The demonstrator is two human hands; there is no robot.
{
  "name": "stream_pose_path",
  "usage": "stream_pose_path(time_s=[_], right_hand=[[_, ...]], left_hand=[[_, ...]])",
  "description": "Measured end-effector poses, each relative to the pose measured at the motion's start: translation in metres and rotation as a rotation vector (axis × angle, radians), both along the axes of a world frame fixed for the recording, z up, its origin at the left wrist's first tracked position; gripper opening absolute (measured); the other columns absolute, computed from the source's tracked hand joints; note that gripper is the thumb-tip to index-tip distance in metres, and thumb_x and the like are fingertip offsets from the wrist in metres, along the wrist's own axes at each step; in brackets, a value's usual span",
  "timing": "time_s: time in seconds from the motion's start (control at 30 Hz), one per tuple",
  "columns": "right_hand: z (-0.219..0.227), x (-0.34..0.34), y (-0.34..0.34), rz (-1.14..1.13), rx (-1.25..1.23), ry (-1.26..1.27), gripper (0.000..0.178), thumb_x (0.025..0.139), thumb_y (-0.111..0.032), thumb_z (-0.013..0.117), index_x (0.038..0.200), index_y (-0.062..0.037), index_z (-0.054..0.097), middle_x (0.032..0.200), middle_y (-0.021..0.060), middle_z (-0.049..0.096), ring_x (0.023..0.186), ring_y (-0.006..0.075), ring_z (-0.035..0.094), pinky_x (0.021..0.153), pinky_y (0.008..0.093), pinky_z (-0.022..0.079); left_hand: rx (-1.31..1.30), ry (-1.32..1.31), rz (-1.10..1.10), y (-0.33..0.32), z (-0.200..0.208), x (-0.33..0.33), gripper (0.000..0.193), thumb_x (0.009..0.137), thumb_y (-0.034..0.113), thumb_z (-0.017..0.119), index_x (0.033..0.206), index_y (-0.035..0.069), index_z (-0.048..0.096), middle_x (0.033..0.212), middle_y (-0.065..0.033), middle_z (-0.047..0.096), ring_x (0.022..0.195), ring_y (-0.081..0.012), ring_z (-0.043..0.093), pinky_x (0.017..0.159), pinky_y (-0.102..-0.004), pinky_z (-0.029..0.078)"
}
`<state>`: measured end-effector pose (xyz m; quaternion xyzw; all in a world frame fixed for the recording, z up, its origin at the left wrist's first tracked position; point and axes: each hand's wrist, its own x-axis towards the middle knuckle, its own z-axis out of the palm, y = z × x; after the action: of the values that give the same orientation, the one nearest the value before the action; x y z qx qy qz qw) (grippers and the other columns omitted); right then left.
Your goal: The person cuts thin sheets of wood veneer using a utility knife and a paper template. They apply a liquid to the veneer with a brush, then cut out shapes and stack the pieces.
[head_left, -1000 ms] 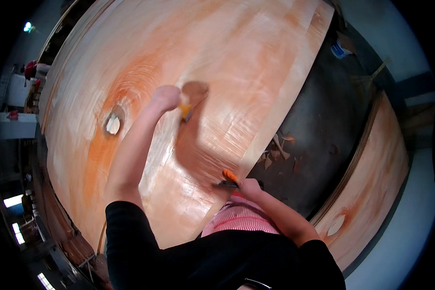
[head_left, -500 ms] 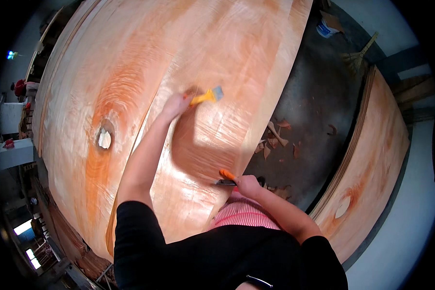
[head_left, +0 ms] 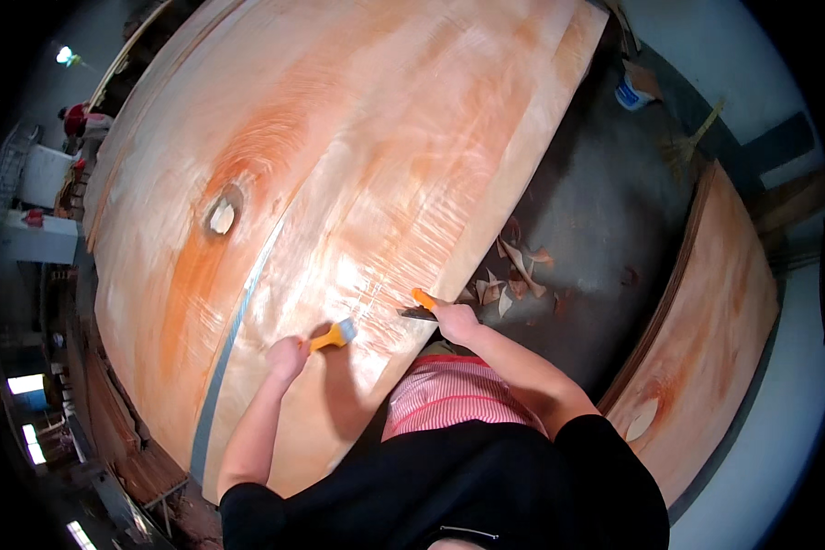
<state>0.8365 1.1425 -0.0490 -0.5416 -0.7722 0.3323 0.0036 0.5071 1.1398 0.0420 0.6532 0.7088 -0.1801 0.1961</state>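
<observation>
My left hand (head_left: 289,358) is closed round a yellow-handled scraper (head_left: 330,336) with a flat grey end. It is over the near part of a wide, pale-orange wood veneer sheet (head_left: 412,220), and its shadow falls beside it. At the sheet's right edge, my right hand (head_left: 456,322) grips an orange-handled tool (head_left: 423,298). A dark flat blade (head_left: 416,313) juts from the same fist; whether it belongs to that handle I cannot tell. Left of the scraper, a narrow grey-blue strip (head_left: 222,371) runs between this sheet and a neighbouring one with a knot hole (head_left: 222,215).
Wood scraps (head_left: 515,275) lie on the dark floor (head_left: 587,211) to the right. Beyond them leans or lies a second stack of wood sheets (head_left: 706,302). A broom (head_left: 692,137) and a blue-and-white bucket (head_left: 631,94) stand farther off.
My left hand has drawn the scraper back toward me and slightly left. The grey-blue strip between the sheets now shows wider. My right hand has shifted slightly up and left, still holding its tool.
</observation>
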Motion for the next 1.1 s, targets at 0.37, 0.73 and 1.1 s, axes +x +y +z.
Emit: stream_pose_path(time_s=[0.37,0.73,1.1], right_hand=[[-0.034,0.095,-0.169,0.058,-0.179,-0.057,0.038,0.071,-0.01,0.038,0.108,-0.0155,0.046,0.086,0.0173,0.056,0.078,0.0307,0.054,0.066,0.0397,0.043],[-0.113,0.155,-0.283,0.107,-0.488,-0.241,0.028,0.074,-0.022,0.047,0.099,-0.0087,0.05,0.08,0.016,0.056,0.073,0.0284,0.055,0.064,0.0361,0.043],[-0.134,-0.018,-0.315,0.422,-0.218,-0.271,0.025,0.074,-0.006,0.041,0.097,-0.01,0.051,0.063,0.0083,0.054,0.052,0.0169,0.053,0.045,0.0297,0.04]], left_hand=[[0.212,0.002,0.566,-0.343,-0.021,-0.057,0.029,0.074,0.026,0.046,0.063,0.002,0.058,0.059,-0.0194,0.054,0.059,-0.0321,0.055,0.052,-0.0385,0.041],[0.357,-1.231,1.576,-0.579,-0.027,0.059,0.027,0.086,0.023,0.036,0.086,0.001,0.052,0.053,0.0003,0.043,0.038,-0.0045,0.032,0.035,-0.0175,0.027],[0.806,-1.759,1.76,-0.771,-0.029,0.032,0.026,0.083,0.012,0.04,0.107,0.003,0.044,0.071,-0.0027,0.05,0.054,-0.0051,0.04,0.049,-0.0165,0.034]])
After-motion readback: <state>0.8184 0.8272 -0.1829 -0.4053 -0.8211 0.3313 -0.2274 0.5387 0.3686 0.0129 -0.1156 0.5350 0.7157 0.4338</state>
